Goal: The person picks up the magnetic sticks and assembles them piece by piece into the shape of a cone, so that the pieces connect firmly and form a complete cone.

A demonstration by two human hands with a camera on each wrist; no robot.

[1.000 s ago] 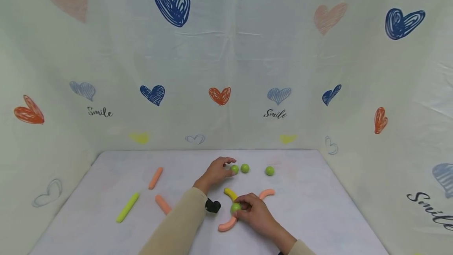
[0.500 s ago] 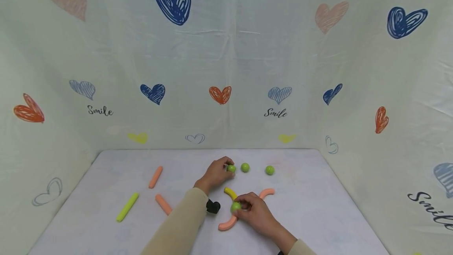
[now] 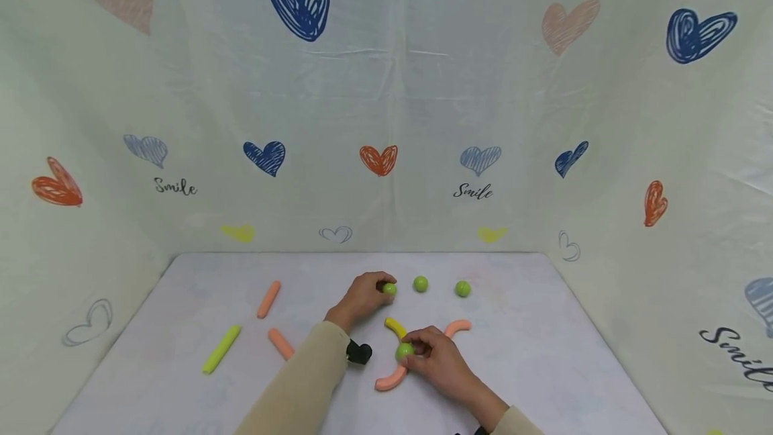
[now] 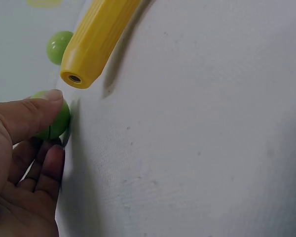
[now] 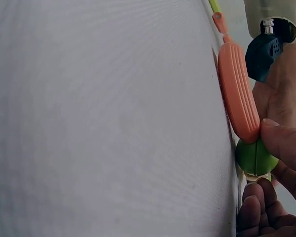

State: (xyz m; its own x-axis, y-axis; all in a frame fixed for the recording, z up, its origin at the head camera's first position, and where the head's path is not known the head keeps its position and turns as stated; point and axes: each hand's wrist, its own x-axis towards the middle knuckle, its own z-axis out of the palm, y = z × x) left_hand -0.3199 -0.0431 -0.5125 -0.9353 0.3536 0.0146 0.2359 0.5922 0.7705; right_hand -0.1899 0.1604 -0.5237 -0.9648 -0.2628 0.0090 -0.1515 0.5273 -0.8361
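Note:
At the far middle of the table, my left hand (image 3: 365, 295) pinches a green ball (image 3: 390, 288) between thumb and fingers; the left wrist view has the thumb (image 4: 37, 112) across this ball (image 4: 64, 121). My right hand (image 3: 443, 362) grips a second green ball (image 3: 404, 351) nearer the front. Around that ball are a yellow curved piece (image 3: 394, 326), a curved orange piece (image 3: 391, 380) in front and another orange piece (image 3: 459, 326) behind the hand. In the right wrist view, a ridged orange piece (image 5: 238, 94) meets the green ball (image 5: 256, 158).
Two more green balls, one in the middle (image 3: 420, 283) and one to its right (image 3: 462, 288), lie at the back. On the left are a yellow-green rod (image 3: 221, 349) and two orange rods (image 3: 268, 299), one partly behind the left sleeve (image 3: 302, 381). A heart-printed curtain (image 3: 386, 99) backs the table.
The left fingers have closed round the far green ball, and it has shifted slightly left, away from the middle ball. The right hand keeps its hold on the nearer ball.

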